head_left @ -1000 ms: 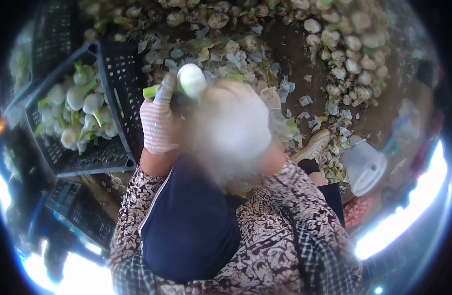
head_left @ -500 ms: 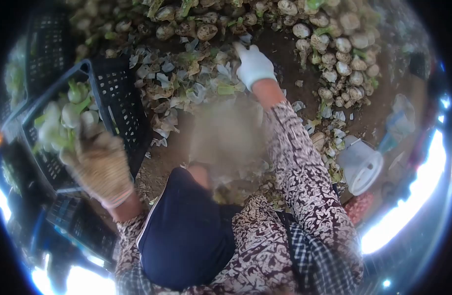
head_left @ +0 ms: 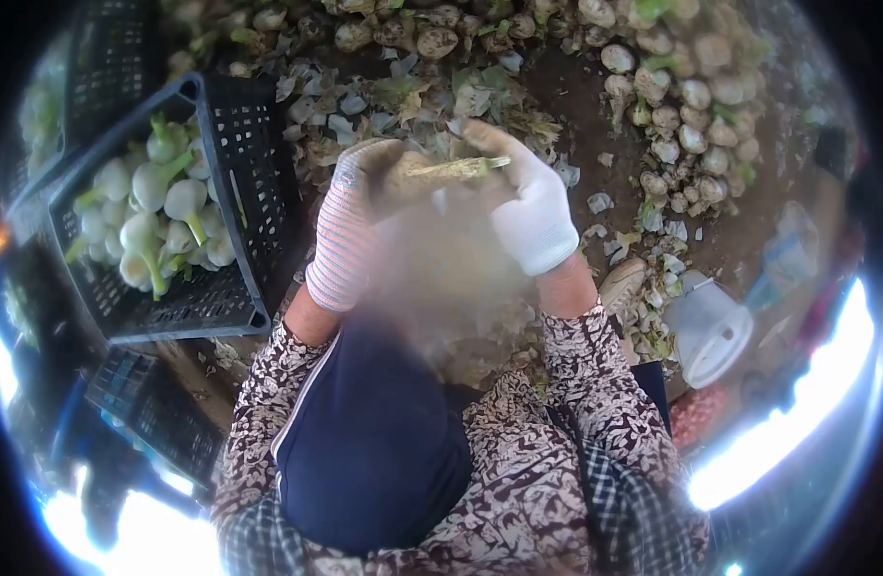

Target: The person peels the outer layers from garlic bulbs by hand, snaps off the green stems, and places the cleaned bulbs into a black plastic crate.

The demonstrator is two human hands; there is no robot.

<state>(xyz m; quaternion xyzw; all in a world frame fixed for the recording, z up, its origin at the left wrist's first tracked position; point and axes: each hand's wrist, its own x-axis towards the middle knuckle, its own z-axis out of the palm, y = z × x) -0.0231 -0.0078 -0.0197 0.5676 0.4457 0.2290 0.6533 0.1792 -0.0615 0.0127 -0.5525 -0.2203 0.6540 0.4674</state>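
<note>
Stalk point(head_left: 468, 169) lies crosswise at upper centre, its left end in the left hand point(head_left: 348, 230); the right hand point(head_left: 536, 216) is around its right end, grip unclear through blur. It looks light, dry and fibrous, likely to fray, best held near its thicker end. Peelings point(head_left: 393, 110) lie beyond; the crate point(head_left: 232, 182) of pale bulbs point(head_left: 152, 187) stands left, its raised rim in the way; a bucket point(head_left: 707, 322) sits right.
</note>
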